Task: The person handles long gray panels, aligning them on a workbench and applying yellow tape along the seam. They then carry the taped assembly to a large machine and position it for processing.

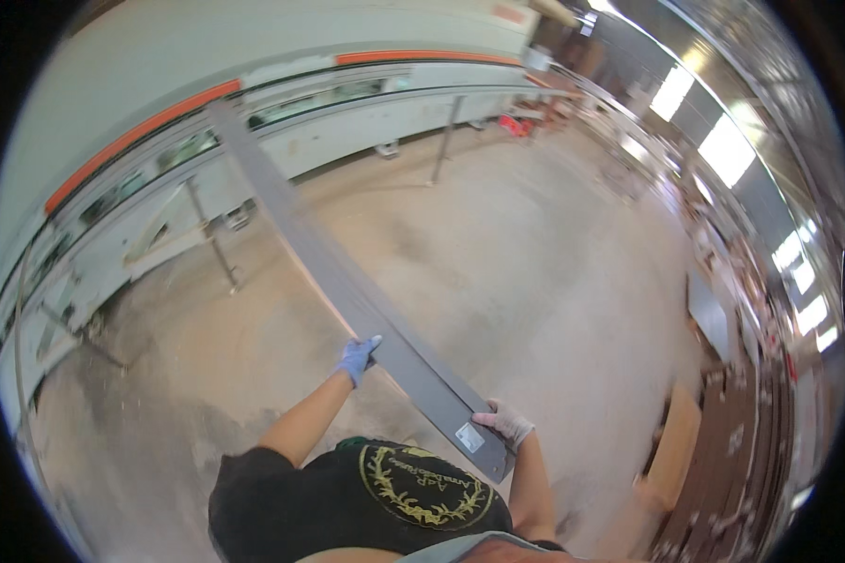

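A long grey board point(347, 286) with a lengthwise step or groove slants from just in front of me up to the long machine at the far left. My left hand point(358, 359), in a blue glove, grips its left edge, thumb on top. Closer to the near end, my right hand point(507, 422) in a pale glove holds the right edge, also thumb over the top face. The fingers under the board are hidden. A white label point(469, 436) sticks to the board's near end. The far end meets the machine's rail, where I cannot tell whether it rests on it.
A long pale machine point(282, 47) with orange strips point(141, 141) spans the far left, with thin support legs point(446, 141) below. Stacked dark brown boards point(723, 450) and a light wooden panel point(676, 432) lie at right. Concrete floor point(554, 263) stretches between them. A red object point(514, 126) lies far back.
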{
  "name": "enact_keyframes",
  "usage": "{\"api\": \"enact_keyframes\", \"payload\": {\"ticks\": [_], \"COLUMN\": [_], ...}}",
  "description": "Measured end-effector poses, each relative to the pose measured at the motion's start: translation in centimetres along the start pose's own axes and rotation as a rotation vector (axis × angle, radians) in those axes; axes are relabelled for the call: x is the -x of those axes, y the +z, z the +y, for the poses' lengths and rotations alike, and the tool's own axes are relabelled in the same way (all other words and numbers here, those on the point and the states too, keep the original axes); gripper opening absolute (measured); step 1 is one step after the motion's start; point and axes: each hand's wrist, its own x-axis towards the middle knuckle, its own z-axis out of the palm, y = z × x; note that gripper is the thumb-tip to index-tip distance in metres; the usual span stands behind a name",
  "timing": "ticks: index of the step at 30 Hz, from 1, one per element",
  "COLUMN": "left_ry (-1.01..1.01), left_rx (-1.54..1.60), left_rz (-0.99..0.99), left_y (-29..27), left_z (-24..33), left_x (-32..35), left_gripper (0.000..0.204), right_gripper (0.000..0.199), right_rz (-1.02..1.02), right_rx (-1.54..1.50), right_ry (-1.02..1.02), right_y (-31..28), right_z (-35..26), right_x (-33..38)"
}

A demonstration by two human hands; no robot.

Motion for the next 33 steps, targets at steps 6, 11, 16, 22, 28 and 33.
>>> {"api": "enact_keyframes", "payload": {"ticks": [6, 11, 16, 22, 28, 33], "left_ry": [-0.029, -0.159, -0.236, -0.257, -0.216, -0.303], "left_rx": [0.470, 0.660, 0.721, 0.804, 0.757, 0.723], "left_rz": [-0.227, -0.359, -0.402, -0.513, -0.635, -0.817], "left_y": [6.6, 8.5, 10.7, 13.3, 16.4, 19.1], "left_z": [3.4, 4.5, 6.9, 10.5, 10.8, 10.6], "left_x": [0.4, -1.5, -4.3, -7.0, -10.9, -15.1], "left_gripper": [0.030, 0.035, 0.039, 0.049, 0.053, 0.048], "right_gripper": [0.048, 0.053, 0.039, 0.038, 0.047, 0.045], "right_rz": [0.112, 0.177, 0.368, 0.398, 0.355, 0.442], "right_rx": [-0.005, 0.184, 0.433, 0.403, 0.259, 0.235], "right_ry": [-0.087, -0.122, -0.237, -0.275, -0.115, -0.094], "right_y": [-3.1, -5.5, -8.5, -11.3, -14.4, -18.1], "right_z": [0.7, 1.0, 1.0, -0.1, -3.3, -2.0], "right_x": [-3.5, -7.1, -10.1, -11.7, -12.0, -15.8]}}
